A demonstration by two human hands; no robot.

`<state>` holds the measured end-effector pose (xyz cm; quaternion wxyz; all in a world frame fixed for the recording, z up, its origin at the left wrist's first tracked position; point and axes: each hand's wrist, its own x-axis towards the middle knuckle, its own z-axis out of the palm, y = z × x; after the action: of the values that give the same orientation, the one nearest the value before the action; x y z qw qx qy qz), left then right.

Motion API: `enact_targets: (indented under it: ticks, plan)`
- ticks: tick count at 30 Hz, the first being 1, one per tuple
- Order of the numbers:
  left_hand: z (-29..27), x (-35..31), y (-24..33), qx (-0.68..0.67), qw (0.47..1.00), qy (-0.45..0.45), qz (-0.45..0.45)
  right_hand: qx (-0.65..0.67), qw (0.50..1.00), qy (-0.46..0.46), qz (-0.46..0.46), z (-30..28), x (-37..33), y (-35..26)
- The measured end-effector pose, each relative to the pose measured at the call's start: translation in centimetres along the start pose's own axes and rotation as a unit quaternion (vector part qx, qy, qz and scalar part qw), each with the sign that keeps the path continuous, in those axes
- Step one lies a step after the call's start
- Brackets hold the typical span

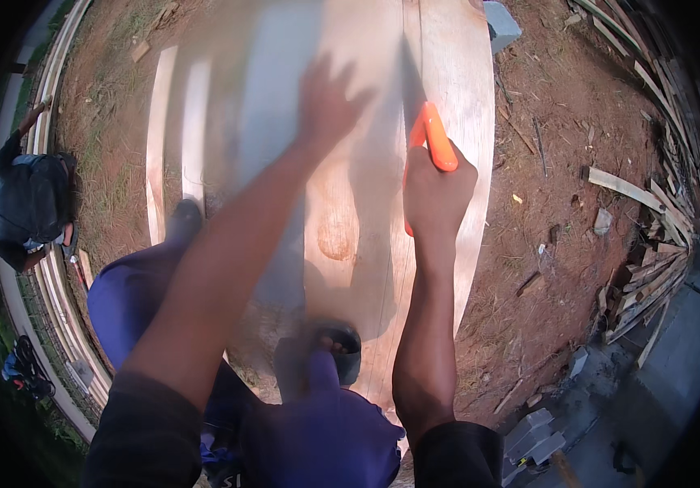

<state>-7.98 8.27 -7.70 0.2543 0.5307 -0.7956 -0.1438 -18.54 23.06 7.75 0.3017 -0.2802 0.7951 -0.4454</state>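
Note:
My right hand (441, 191) is wrapped round the orange handle of a handsaw (441, 145). The saw's dark, narrow blade points away from me, along a line in a wide wooden board (468, 211); whether its teeth are in the wood I cannot tell. To the left, my left hand (329, 106) is over the same board with fingers spread and nothing in them. It looks laid flat on the surface, though haze blurs that side of the picture. Shadows fall across the wood beneath both arms.
My sandalled foot (346, 358) rests on the board's near end. Two pale timber strips (195, 122) lie at the left. A grey block (502, 26) stands by the far right corner. Scrap wood (651, 276) is piled at right. Another person (28, 199) bends at far left.

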Motion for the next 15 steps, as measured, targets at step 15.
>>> enact_targets:
  ticks: [15]
  plan:
    - [0.4,0.2,1.1,-0.011,1.0,0.006,0.006,0.035,0.999,0.018,-0.033,0.6,2.4,0.6]
